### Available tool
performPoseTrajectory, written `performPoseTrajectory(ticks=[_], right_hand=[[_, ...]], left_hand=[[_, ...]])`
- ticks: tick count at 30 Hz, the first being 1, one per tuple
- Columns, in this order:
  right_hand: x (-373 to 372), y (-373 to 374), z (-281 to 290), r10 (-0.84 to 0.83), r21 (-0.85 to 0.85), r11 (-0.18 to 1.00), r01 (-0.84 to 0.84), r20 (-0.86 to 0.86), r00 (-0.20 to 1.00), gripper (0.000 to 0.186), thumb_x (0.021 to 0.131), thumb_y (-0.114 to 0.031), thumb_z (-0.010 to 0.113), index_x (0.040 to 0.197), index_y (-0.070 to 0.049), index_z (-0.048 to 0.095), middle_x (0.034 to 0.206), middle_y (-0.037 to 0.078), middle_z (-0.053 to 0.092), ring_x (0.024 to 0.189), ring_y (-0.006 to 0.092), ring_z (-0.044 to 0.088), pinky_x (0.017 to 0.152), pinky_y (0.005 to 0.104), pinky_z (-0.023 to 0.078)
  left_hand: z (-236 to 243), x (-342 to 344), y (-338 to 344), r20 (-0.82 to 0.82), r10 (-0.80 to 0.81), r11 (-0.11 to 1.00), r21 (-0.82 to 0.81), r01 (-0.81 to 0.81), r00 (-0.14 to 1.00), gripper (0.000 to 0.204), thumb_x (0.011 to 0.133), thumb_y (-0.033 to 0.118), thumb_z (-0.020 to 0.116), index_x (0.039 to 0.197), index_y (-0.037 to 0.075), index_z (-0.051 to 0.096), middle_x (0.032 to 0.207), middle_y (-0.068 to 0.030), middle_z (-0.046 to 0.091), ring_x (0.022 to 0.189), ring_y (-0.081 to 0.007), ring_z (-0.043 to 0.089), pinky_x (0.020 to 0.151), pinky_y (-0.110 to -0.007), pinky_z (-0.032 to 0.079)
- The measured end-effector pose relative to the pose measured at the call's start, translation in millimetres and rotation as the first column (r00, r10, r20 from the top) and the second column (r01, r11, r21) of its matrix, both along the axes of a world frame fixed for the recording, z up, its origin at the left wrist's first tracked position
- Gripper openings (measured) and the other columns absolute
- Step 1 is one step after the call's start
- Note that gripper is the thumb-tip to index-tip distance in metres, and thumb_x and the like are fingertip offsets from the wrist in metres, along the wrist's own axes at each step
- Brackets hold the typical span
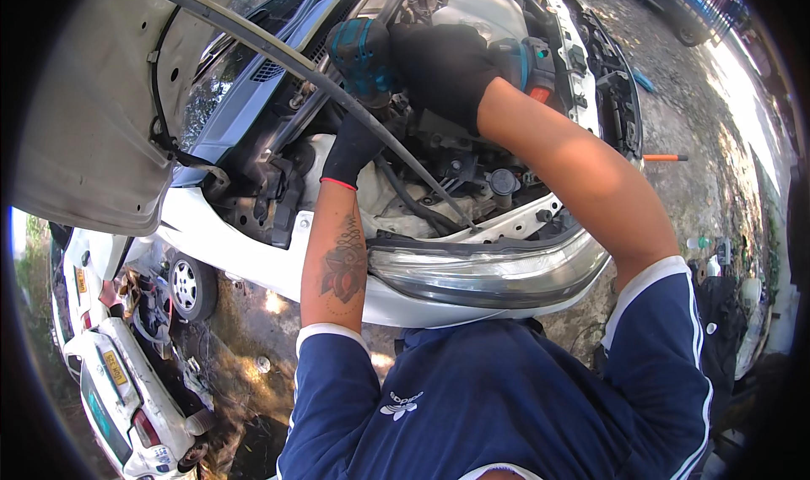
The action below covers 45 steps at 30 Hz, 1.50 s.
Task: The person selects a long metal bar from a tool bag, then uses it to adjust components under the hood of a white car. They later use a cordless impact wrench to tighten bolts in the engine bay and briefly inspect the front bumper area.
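My right hand (447,71), in a black glove, is wrapped round the handle of a teal and black cordless impact wrench (359,54). Its battery end sticks out past my wrist to the right, and its nose points down into the engine bay. Close below that nose is my left hand (356,142), in a black glove with a red cuff edge. The hood prop rod (325,83) crosses near it, and its fingers are hidden. Under both hands lies the engine bay of a white car, with hoses and a dark round cap (504,182).
The raised hood (93,100) hangs at the left. A clear headlight (489,273) and the white bumper lie between me and the engine. An orange-handled bar (665,158) juts out at right. Damaged white car parts (126,387) and a wheel (192,286) are at lower left.
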State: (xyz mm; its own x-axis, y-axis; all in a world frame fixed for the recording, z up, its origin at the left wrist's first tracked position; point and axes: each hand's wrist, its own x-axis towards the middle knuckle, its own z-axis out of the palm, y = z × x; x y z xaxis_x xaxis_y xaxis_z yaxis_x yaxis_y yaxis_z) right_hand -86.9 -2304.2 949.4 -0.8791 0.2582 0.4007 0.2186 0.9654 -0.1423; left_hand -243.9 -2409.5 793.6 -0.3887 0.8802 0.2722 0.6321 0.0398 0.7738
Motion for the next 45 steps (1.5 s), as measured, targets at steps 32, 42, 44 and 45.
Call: performPoseTrajectory(ticks=[32, 42, 44, 45], right_hand=[[84.6, 24.9, -24.5, 0.008, -0.080, 0.997, -0.021, -0.164, 0.986, 0.038, 0.072, -0.024, 0.073, 0.098, -0.003, 0.057, 0.082, 0.015, 0.066, 0.074, 0.0363, 0.067, 0.066, 0.0453, 0.053], [93.2, 46.1, -31.3, -0.172, -0.137, 0.977, 0.166, -0.033, 0.985, 0.032, 0.076, -0.015, 0.067, 0.104, -0.003, 0.057, 0.086, 0.014, 0.065, 0.071, 0.0329, 0.068, 0.063, 0.0424, 0.054], [95.4, 45.5, -28.9, -0.229, -0.121, 0.965, 0.234, 0.056, 0.972, 0.038, 0.073, -0.016, 0.069, 0.108, -0.003, 0.059, 0.089, 0.014, 0.066, 0.073, 0.0331, 0.067, 0.063, 0.0418, 0.054], [96.1, 44.8, -29.2, -0.222, -0.107, 0.969, 0.225, 0.038, 0.974, 0.039, 0.073, -0.016, 0.069, 0.109, -0.003, 0.059, 0.088, 0.014, 0.066, 0.074, 0.0330, 0.067, 0.063, 0.0416, 0.054]], left_hand=[[-107.7, -35.8, 61.8, -0.227, -0.820, 0.371, -0.910, 0.185, 0.526, 0.036, 0.069, 0.033, 0.068, 0.096, 0.010, 0.074, 0.109, -0.0181, 0.069, 0.105, -0.0340, 0.064, 0.091, -0.046, 0.050], [-123.8, -17.9, 83.3, -0.146, -0.831, 0.297, -0.933, 0.205, 0.537, 0.044, 0.069, 0.037, 0.066, 0.099, 0.006, 0.071, 0.109, -0.0226, 0.067, 0.105, -0.0348, 0.063, 0.096, -0.046, 0.046], [-125.5, -17.8, 88.4, -0.151, -0.832, 0.304, -0.929, 0.211, 0.533, 0.044, 0.069, 0.037, 0.066, 0.099, 0.006, 0.071, 0.109, -0.0225, 0.067, 0.104, -0.0349, 0.063, 0.096, -0.045, 0.046], [-126.0, -18.1, 90.3, -0.155, -0.832, 0.310, -0.926, 0.214, 0.532, 0.044, 0.069, 0.037, 0.066, 0.099, 0.006, 0.071, 0.109, -0.0225, 0.067, 0.104, -0.0349, 0.063, 0.095, -0.045, 0.046]])
